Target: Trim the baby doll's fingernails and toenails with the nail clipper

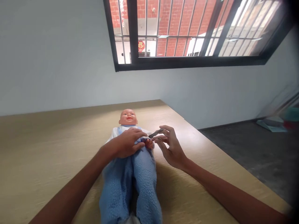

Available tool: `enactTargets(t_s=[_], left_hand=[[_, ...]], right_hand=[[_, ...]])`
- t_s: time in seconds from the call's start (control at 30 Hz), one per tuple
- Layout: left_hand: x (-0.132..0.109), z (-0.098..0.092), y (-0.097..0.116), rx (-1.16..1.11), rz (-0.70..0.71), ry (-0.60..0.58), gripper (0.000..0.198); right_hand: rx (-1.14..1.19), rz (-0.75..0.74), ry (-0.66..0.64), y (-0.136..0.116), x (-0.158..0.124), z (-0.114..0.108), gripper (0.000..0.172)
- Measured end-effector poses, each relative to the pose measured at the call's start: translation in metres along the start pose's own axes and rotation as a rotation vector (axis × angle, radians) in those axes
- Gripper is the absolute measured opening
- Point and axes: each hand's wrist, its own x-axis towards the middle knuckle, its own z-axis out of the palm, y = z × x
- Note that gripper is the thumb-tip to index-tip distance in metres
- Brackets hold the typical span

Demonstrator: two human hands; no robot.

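Observation:
A baby doll (129,118) in a white top and fuzzy blue trousers (146,180) lies face up with its feet toward me. Around its wrist, at the cuff, my left hand (129,141) is closed, thumb below and fingers above. The doll's small hand (149,144) sticks out past my fingertips. On the right side, my right hand (171,144) pinches a small silver nail clipper (156,133) between thumb and fingers. Its jaw end is at the doll's fingers; whether it touches them I cannot tell.
The doll rests on a light wooden table (53,155), whose right edge drops to a dark floor (235,152). Behind stands a pale wall (58,56) with a barred window (177,31). Blurred greenish items (272,123) lie on the floor at far right.

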Motion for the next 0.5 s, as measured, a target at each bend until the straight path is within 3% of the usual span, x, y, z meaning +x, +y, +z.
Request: enactTargets(t_s=[0.1, 0.2, 0.33, 0.5], left_hand=[[-0.039, -0.021, -0.024, -0.068, -0.048, 0.101, 0.041], [-0.085, -0.023, -0.05, -0.133, -0.125, 0.245, 0.041], [-0.115, 0.011, -0.069, -0.248, -0.115, 0.298, 0.05], [-0.111, 0.052, -0.07, -0.383, -0.16, 0.384, 0.054]], right_hand=[[-0.077, -0.053, -0.016, -0.004, -0.001, -0.002, 0.04], [-0.131, -0.13, -0.051, -0.008, 0.001, -0.001, 0.04], [-0.167, -0.17, -0.151, -0.022, 0.015, 0.012, 0.041], [-0.12, -0.124, -0.469, -0.048, 0.052, 0.053, 0.038]])
